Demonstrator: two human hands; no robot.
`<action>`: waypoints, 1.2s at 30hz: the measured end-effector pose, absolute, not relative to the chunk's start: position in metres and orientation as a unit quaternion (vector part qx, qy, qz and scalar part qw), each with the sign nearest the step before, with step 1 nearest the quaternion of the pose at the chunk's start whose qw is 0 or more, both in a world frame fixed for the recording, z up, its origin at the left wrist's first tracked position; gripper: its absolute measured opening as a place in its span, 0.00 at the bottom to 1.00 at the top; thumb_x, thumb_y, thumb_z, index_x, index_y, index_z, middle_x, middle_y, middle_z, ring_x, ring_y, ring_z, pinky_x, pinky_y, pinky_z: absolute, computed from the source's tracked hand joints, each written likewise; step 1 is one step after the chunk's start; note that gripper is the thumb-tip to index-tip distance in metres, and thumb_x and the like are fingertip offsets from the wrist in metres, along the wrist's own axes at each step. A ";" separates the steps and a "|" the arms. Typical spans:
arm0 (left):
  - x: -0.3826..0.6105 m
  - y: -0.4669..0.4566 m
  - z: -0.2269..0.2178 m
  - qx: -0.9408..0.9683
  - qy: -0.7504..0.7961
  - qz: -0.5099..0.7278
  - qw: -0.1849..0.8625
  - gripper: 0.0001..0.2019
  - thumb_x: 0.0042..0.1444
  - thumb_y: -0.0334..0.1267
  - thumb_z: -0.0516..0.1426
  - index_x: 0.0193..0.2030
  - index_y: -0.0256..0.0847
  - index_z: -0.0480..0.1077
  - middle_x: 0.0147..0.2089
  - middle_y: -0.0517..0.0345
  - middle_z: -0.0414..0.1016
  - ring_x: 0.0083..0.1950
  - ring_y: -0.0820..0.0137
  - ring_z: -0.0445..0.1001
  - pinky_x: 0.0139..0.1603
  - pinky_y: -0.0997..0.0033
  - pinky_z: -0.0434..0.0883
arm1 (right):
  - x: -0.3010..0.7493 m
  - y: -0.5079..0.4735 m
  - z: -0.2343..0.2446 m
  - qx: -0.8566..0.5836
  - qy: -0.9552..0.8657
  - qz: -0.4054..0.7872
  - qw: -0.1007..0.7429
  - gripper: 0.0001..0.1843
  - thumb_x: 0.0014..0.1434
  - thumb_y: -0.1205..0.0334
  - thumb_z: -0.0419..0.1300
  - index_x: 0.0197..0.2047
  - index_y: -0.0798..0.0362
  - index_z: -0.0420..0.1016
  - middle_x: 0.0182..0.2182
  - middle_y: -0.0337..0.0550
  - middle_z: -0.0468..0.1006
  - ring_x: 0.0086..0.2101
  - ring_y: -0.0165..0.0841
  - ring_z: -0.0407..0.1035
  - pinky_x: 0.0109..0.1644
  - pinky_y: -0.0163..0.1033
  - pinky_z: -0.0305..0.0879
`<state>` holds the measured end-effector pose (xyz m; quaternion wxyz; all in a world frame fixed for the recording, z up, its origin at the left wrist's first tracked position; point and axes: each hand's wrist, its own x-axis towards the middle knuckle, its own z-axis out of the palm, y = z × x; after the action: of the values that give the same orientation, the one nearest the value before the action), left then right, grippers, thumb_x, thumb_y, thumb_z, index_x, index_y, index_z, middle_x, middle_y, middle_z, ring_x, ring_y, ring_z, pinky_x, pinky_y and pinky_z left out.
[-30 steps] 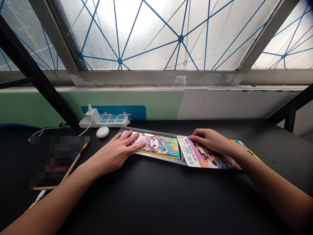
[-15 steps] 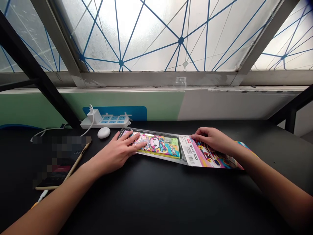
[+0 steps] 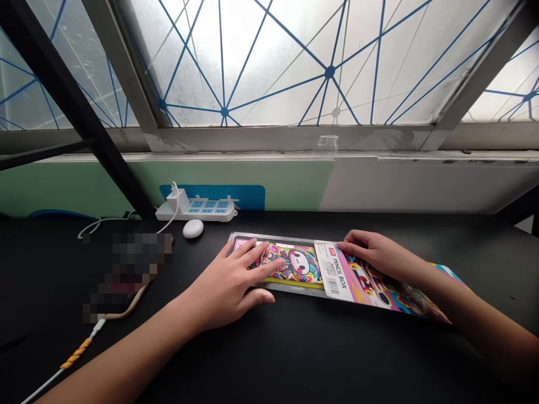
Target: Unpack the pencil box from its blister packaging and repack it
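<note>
A colourful cartoon-printed pencil box (image 3: 295, 264) lies flat in a clear plastic tray (image 3: 273, 235) on the black desk (image 3: 295, 359). My left hand (image 3: 236, 275) rests on the box's left half, fingers spread across the print. A printed card sleeve (image 3: 370, 283) labelled PENCIL BOX lies over the box's right end and hides it. My right hand (image 3: 379, 252) sits on top of that sleeve, fingers curled near its left edge, which overlaps the box.
A white power strip (image 3: 196, 210) with a plugged-in charger stands at the wall behind the desk. A white oval object (image 3: 193, 229) lies in front of it. A pixelated, blurred item (image 3: 126, 269) lies left, with a yellow-wrapped cable (image 3: 76, 353) nearby. A window is above.
The card sleeve has slid left over the box's right end, hiding the green SPORT label. The whole scene sits further right and lower in the view, as my head has moved.
</note>
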<state>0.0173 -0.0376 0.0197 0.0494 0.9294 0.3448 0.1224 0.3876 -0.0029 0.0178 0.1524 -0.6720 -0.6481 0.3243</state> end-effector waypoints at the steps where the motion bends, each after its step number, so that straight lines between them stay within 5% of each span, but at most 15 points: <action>1: 0.014 -0.036 0.020 0.918 0.352 0.155 0.093 0.28 0.72 0.56 0.49 0.76 0.57 0.56 0.79 0.50 0.53 0.78 0.44 0.52 0.74 0.33 0.52 | 0.390 -0.003 0.018 -0.670 -0.647 0.334 0.148 0.26 0.57 0.31 0.60 0.36 0.48 0.73 0.22 0.35 0.71 0.21 0.30 0.59 0.22 0.37 0.53; 6: 0.007 -0.026 0.012 0.773 0.398 0.390 0.303 0.31 0.73 0.58 0.43 0.77 0.50 0.53 0.81 0.54 0.48 0.81 0.56 0.45 0.78 0.51 0.49 | 0.406 -0.001 0.022 -0.600 -0.709 0.344 0.136 0.27 0.56 0.37 0.66 0.50 0.46 0.75 0.37 0.40 0.77 0.36 0.37 0.71 0.37 0.39 0.67; 9: 0.009 -0.020 0.007 0.683 0.388 0.473 0.399 0.32 0.73 0.61 0.38 0.77 0.49 0.51 0.80 0.54 0.49 0.81 0.58 0.45 0.79 0.51 0.47 | 0.415 0.002 0.023 -0.585 -0.731 0.322 0.139 0.39 0.52 0.38 0.70 0.63 0.43 0.70 0.41 0.41 0.74 0.40 0.40 0.72 0.43 0.41 0.69; 13: 0.012 -0.013 0.009 0.582 0.359 0.534 0.497 0.36 0.71 0.63 0.32 0.77 0.45 0.48 0.80 0.47 0.51 0.80 0.59 0.48 0.78 0.49 0.47 | 0.412 0.002 0.026 -0.601 -0.733 0.291 0.133 0.46 0.49 0.34 0.70 0.67 0.42 0.67 0.47 0.45 0.72 0.45 0.45 0.72 0.50 0.46 0.71; 20: 0.009 -0.010 0.010 0.545 0.338 0.572 0.512 0.38 0.69 0.67 0.35 0.76 0.45 0.50 0.78 0.44 0.54 0.80 0.59 0.50 0.78 0.49 0.47 | 0.380 0.003 0.038 -0.582 -0.759 0.275 0.093 0.51 0.50 0.32 0.68 0.73 0.35 0.58 0.58 0.50 0.71 0.52 0.51 0.72 0.56 0.52 0.72; 26: 0.008 -0.007 0.007 0.496 0.305 0.596 0.553 0.37 0.70 0.66 0.38 0.74 0.42 0.53 0.77 0.43 0.58 0.79 0.60 0.53 0.79 0.54 0.46 | 0.347 0.014 0.043 -0.574 -0.774 0.261 0.061 0.54 0.48 0.31 0.68 0.74 0.39 0.59 0.61 0.53 0.70 0.61 0.56 0.66 0.63 0.55 0.67; 36: 0.008 -0.009 0.011 0.487 0.318 0.598 0.552 0.38 0.67 0.69 0.41 0.72 0.44 0.56 0.76 0.43 0.60 0.79 0.55 0.53 0.78 0.50 0.47 | 0.267 0.043 0.052 -0.497 -0.844 0.201 -0.024 0.55 0.55 0.33 0.65 0.78 0.41 0.49 0.75 0.55 0.55 0.69 0.62 0.52 0.67 0.65 0.57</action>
<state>0.0077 -0.0093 0.0115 0.5517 0.4872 0.3181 0.5975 0.2668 0.0426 0.0522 -0.0239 -0.4972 -0.8437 0.2010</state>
